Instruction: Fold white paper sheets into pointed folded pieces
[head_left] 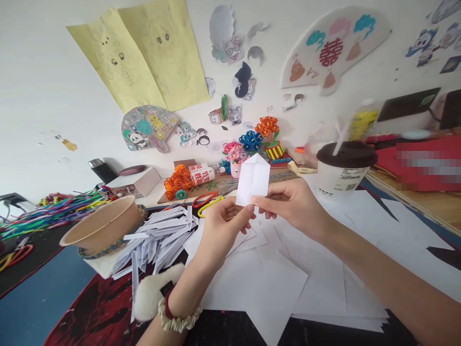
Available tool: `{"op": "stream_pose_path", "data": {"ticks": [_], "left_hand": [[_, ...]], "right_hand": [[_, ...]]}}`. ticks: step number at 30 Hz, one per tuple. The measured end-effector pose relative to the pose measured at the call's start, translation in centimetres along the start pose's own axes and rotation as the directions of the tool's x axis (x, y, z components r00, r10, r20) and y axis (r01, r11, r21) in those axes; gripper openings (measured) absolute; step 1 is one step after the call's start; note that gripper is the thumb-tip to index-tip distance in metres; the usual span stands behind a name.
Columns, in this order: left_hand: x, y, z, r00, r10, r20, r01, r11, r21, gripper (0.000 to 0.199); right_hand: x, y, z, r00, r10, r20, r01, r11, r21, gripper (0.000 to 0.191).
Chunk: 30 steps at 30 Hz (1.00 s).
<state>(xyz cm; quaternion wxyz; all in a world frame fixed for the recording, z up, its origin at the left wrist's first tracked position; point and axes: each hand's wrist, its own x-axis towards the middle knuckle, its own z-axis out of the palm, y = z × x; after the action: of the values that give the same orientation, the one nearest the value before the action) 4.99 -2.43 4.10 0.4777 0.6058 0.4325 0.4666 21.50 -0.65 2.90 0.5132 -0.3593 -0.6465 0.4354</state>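
White sheets (259, 288) spread at near edge of counter (61, 276); above them, folded paper (254, 179) pinched low by left hand (224, 226) and right hand (293, 205); paper strips (163, 238) heaped to the left; lidded cup (336, 179) placed farther back, right; flowers (251, 141) set along back edge

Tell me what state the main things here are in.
White peaked paper: folded, held by left hand and right hand
Large white paper sheets: flat, overlapping
White narrow paper strips: heaped loosely
White tapered cup: upright, straw through brown lid
Tan round bowl: uncovered
White-and-red container: on its side
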Motion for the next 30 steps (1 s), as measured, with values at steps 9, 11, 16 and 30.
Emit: {"op": "stream_pose_path", "data": {"ticks": [9,11,16,30], "left_hand": [[0.0,-0.2,0.3,0.999,0.029,-0.044,-0.031,0.999,-0.030,0.013],[0.0,-0.2,0.2,0.999,0.022,-0.036,-0.024,0.999,-0.041,0.011],[0.0,-0.1,-0.2,1.000,0.024,0.006,-0.024,0.998,-0.062,0.013],[0.5,-0.2,-1.5,0.944,0.324,0.055,-0.327,0.905,0.273,0.018]], "right_hand": [[0.2,0.2,0.0,0.999,0.012,0.034,-0.013,1.000,0.018,0.018],[0.2,0.3,0.0,0.999,0.010,0.032,-0.011,0.999,0.035,0.018],[0.3,0.4,-0.1,0.998,0.020,0.059,-0.026,0.994,0.106,0.020],[0.7,0.0,-1.1,0.996,0.078,0.054,-0.086,0.980,0.179,0.026]]}}
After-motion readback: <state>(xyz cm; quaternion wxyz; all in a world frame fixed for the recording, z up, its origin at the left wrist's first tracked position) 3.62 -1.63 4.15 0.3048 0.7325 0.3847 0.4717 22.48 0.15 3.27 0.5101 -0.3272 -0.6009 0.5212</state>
